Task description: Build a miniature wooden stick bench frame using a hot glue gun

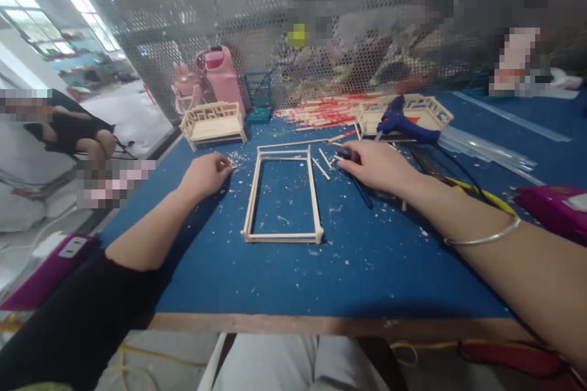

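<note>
Two hands rest on a blue desk littered with wood chips, a perforated metal screen behind it. From left: one purple box at the desk's edge; one small wooden bench; the left hand, fingers pinched on a tiny wood bit; one rectangular stick frame lying flat between the hands; the right hand, fingers closed on a dark-handled tool; one blue glue gun atop a second bench.
</note>
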`<state>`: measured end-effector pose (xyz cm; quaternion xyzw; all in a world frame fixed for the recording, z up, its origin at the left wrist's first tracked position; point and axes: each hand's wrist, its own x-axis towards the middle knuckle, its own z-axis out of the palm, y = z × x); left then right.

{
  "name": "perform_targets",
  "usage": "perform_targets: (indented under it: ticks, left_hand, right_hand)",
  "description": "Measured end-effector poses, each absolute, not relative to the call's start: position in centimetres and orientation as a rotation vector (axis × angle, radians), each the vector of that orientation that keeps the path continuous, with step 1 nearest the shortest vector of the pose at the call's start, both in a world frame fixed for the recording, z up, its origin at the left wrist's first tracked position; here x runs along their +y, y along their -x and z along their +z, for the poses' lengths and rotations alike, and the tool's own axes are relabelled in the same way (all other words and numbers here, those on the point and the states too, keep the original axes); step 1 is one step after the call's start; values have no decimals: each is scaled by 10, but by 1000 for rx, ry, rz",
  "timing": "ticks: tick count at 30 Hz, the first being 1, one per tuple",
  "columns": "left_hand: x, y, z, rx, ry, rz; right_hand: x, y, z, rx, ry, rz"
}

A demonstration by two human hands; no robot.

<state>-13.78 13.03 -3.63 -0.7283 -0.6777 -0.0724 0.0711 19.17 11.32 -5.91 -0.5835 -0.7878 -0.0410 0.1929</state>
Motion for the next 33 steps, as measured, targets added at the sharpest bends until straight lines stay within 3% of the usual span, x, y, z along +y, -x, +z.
perform_targets:
  ticks: [12,19,23,29,33]
  left_hand:
    - [132,144,-33,-1928,2268,40]
    - [130,154,-38,-1822,2307,-74]
    - [118,149,-32,-1979,2298,-482]
    - [89,116,-15,-2168,2670,-1589]
    - [74,91,-11,-1938,2976,-1708]
  right_hand:
    - [107,-185,-56,-2100,1541,-25]
    - [104,-182,-57,-2084,1475,-17]
    - [102,-181,-56,-2050,1407,-17]
    - [88,-165,-48,-2037,1138,-48]
    - [65,-144,-38,-2082,936,67]
